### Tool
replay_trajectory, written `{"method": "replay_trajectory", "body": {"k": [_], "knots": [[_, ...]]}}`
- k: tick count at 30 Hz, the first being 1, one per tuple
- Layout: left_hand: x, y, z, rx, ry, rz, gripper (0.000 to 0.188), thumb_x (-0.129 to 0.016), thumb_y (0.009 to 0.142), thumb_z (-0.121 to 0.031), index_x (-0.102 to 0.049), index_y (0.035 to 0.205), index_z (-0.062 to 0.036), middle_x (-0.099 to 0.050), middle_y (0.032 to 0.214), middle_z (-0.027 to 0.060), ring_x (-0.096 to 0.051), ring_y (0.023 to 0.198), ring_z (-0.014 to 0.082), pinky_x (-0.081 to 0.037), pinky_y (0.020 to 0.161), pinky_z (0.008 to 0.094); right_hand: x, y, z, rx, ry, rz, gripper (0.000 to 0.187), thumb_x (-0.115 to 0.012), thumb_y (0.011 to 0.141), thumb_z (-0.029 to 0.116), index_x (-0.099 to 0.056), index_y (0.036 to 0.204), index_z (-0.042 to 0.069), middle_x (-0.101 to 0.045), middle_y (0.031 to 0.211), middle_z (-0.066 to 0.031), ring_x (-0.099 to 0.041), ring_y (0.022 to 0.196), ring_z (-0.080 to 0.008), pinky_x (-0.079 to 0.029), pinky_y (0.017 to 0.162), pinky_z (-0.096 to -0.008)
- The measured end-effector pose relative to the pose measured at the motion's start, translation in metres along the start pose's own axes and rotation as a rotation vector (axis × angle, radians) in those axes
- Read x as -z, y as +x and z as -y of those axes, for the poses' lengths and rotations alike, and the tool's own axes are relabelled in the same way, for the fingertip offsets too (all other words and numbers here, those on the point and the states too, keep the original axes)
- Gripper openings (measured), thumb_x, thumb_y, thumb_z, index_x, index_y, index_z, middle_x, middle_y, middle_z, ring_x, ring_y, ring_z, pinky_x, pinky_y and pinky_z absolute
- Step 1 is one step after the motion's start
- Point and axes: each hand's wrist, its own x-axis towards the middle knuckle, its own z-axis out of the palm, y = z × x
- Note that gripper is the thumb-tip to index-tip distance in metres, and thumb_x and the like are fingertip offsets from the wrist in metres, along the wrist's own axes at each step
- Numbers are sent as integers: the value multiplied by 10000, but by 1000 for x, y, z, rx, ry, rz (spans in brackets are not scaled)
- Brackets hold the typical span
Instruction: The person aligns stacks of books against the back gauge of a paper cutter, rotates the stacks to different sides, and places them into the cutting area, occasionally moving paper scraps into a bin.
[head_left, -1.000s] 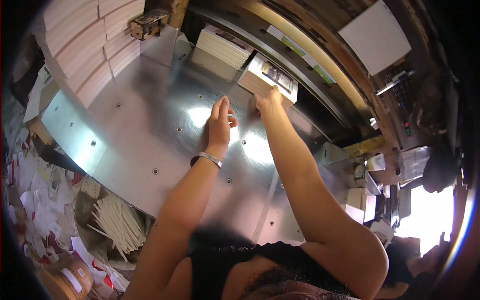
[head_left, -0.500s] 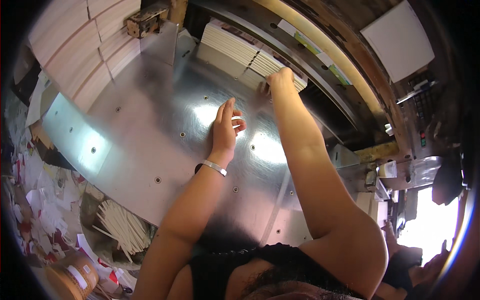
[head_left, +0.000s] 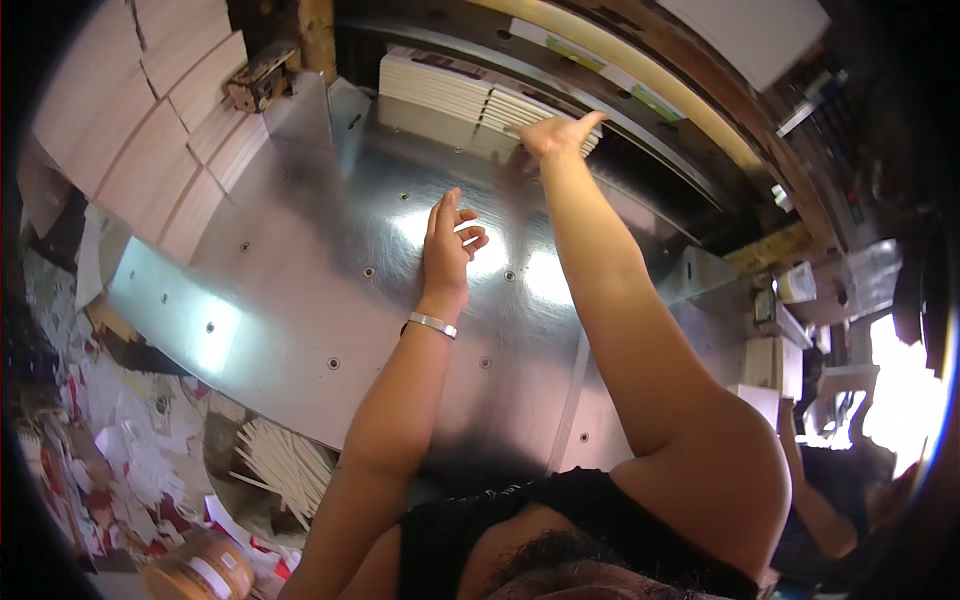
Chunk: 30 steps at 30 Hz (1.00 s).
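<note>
Two side-by-side stacks of thin white booklets or paper blocks (head_left: 432, 92) sit at the far side of a shiny metal table (head_left: 290, 300), under a long machine beam. My right hand (head_left: 556, 134) reaches out to the right end of these stacks. Its thumb is spread to the right and its fingers point left along the edges of the paper; whether it presses on them I cannot tell. Over the middle of the table is my left hand (head_left: 450, 245), with its fingers apart and nothing in them. A pale band circles that wrist.
Tall blocks of stacked paper (head_left: 130, 110) stand at the left, with a worn block (head_left: 262, 78) beside them. Paper scraps (head_left: 130, 460), a bundle of pale strips (head_left: 280, 465) and an orange-brown tub (head_left: 200, 570) lie lower left. Another person's arm (head_left: 820, 500) shows at the lower right.
My right hand has gone from closed-looking to spread, its thumb now out to the right. My left hand keeps nearly the same place. The whole view has shifted and turned slightly.
</note>
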Motion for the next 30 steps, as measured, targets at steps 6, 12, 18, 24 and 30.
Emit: {"method": "replay_trajectory", "body": {"k": [6, 12, 18, 24, 30], "knots": [[16, 17, 3, 58, 86, -28, 739, -466, 936, -672, -491, 1390, -90, -564, 987, 20, -550, 773, 131, -443, 624, 273, 72, -150, -37, 114, -1484, 149, 830, -433, 1015, 540, -17, 1594, 115, -71, 1645, -210, -119, 1508, -379, -64, 1216, -492], [7, 19, -5, 46, 146, 5, 658, -523, 928, -612, -502, 1356, -111, -506, 1083, 34, -509, 820, 171, -448, 752, 352, 129, -396, 15, 340, -2114, 768, 881, -635, 858, 585, -325, 1538, 120, -195, 1611, -228, -149, 1501, -403, -68, 1195, -604], [-18, -11, 8, -70, 492, 142, 579, -523, 991, -446, -465, 1401, -42, -472, 1239, 94, -481, 958, 186, -462, 900, 318, 198, -545, 71, 317, -1805, 297, 755, -721, 831, 478, -489, 1441, 98, -422, 1505, -226, -371, 1419, -367, -197, 1189, -561], [-64, -87, 64, 42, 786, 512, 526, -431, 1036, -317, -383, 1485, -48, -494, 1339, 123, -492, 1211, 261, -409, 1045, 386, 235, -606, 127, 889, -1178, -847, 543, -733, 810, 93, -537, 1313, 36, -620, 1120, -95, -588, 1069, -166, -502, 856, -313], [-132, -221, 117, 581, 518, 1073, 633, -324, 1068, -416, -166, 1576, -73, -244, 1607, 180, -325, 1445, 346, -322, 1160, 465, 270, -581, 203, 954, -1170, -1041, 847, -845, 737, 263, -434, 1451, 65, -526, 1337, -154, -583, 1096, -266, -522, 861, -369]]}}
